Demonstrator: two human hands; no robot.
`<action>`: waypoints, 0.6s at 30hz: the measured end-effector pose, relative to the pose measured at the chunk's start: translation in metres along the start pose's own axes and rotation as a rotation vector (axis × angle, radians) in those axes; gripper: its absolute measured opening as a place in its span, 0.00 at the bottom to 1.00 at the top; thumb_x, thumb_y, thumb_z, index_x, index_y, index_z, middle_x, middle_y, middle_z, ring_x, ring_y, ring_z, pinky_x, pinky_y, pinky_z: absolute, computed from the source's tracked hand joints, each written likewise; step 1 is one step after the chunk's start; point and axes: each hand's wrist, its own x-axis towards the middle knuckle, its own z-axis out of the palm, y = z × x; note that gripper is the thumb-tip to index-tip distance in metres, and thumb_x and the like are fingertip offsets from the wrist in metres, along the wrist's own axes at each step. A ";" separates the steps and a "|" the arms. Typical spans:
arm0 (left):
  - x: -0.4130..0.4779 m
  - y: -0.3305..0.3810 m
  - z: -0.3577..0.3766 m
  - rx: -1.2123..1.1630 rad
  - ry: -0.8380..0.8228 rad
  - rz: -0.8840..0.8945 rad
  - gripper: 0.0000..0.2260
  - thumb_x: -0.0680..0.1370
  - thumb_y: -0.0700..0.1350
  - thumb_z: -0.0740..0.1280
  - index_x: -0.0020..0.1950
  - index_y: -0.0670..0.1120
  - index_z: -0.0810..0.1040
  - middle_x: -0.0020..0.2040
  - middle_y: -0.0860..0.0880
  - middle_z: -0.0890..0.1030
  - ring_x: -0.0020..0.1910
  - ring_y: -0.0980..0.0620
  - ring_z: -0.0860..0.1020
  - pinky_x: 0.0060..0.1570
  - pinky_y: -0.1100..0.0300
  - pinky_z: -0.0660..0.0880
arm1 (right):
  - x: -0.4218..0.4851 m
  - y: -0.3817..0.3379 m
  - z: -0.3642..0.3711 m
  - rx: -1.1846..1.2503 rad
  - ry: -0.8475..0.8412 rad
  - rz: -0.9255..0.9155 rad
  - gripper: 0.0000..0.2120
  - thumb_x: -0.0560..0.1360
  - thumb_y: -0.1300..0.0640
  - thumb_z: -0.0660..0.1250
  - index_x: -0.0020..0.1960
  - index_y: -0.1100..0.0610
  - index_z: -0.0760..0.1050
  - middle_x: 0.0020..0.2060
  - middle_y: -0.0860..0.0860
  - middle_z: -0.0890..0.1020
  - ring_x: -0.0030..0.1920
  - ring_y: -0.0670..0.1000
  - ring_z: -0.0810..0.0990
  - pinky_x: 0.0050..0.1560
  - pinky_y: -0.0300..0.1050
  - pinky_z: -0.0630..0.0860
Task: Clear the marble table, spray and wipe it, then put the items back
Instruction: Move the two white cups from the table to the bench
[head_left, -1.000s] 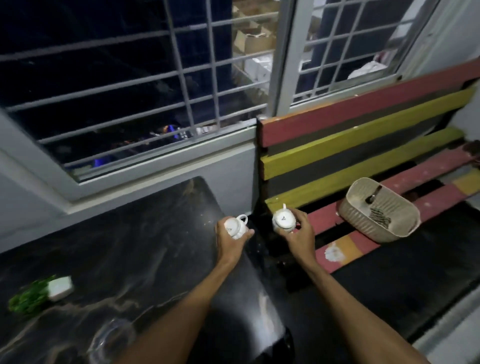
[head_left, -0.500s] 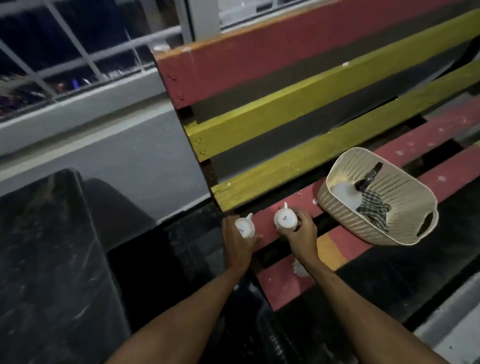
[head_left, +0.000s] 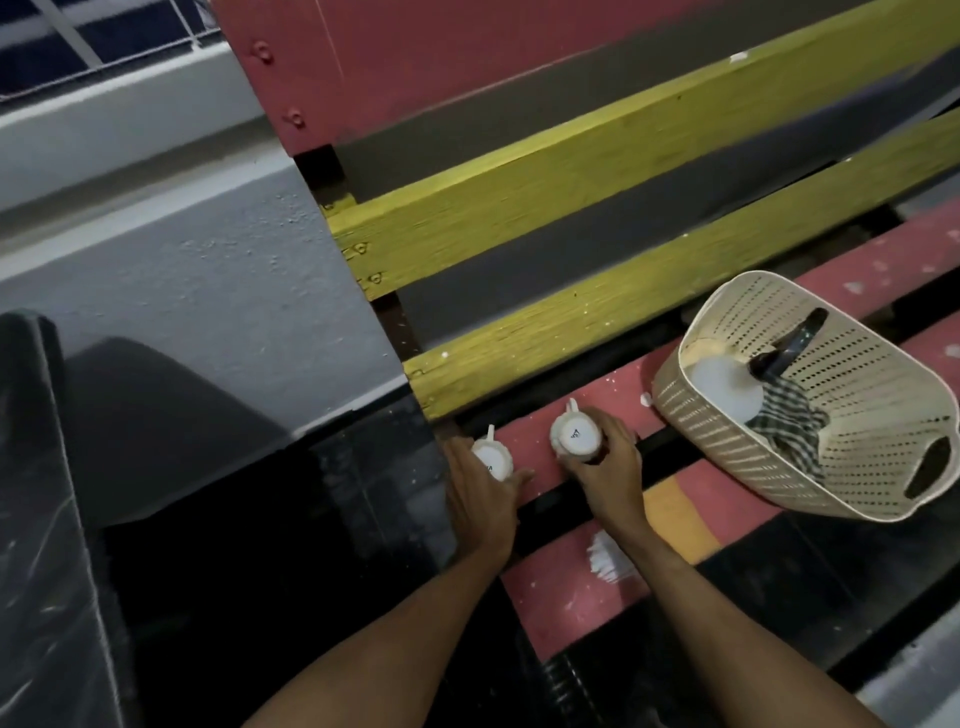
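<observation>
the slatted bench (head_left: 545, 171) now fills nearly the whole view, its red, grey and yellow boards running off to the right, where a second ago the window and most of the dark marble table (head_left: 36, 519) were in sight; the table is now only a strip at the left edge, so the person has turned away from it and leaned in over the seat. on the seat to the right sits a cream perforated basket (head_left: 857, 467), tilted, with a checked cloth (head_left: 787, 421) and a white spray bottle (head_left: 724, 384) with a dark trigger lying inside. the two small white cups have come down from chest height to the first red seat slat. the right hand (head_left: 608, 467) is closed around the right cup (head_left: 576, 434), which is upside down with its printed base showing, and seems to rest on the slat. the left hand (head_left: 483, 493) wraps the left cup (head_left: 491, 460) at the slat's near end, just beside the other; whether it touches the wood i cannot tell. to me this looks like the clearing stage, cups being parked off the table, with release the next thing needed and spraying not yet begun.
</observation>
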 end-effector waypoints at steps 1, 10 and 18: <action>0.001 -0.001 0.002 0.012 -0.005 -0.007 0.33 0.62 0.52 0.84 0.58 0.44 0.70 0.55 0.48 0.75 0.52 0.43 0.78 0.47 0.52 0.74 | 0.001 0.001 0.001 0.007 -0.003 0.004 0.30 0.62 0.70 0.79 0.62 0.60 0.77 0.55 0.52 0.80 0.49 0.32 0.73 0.49 0.18 0.66; 0.000 0.005 -0.044 -0.032 -0.218 -0.023 0.56 0.60 0.50 0.85 0.79 0.43 0.57 0.75 0.44 0.64 0.74 0.43 0.67 0.70 0.48 0.70 | -0.030 -0.036 -0.013 -0.028 -0.056 0.092 0.43 0.63 0.69 0.78 0.74 0.55 0.66 0.68 0.52 0.71 0.69 0.53 0.71 0.69 0.51 0.71; -0.034 0.025 -0.242 -0.035 -0.240 0.089 0.45 0.63 0.44 0.83 0.75 0.40 0.65 0.70 0.42 0.68 0.71 0.45 0.69 0.66 0.69 0.61 | -0.149 -0.180 0.014 -0.089 0.055 -0.086 0.26 0.71 0.65 0.73 0.68 0.60 0.74 0.68 0.57 0.71 0.71 0.58 0.69 0.74 0.52 0.66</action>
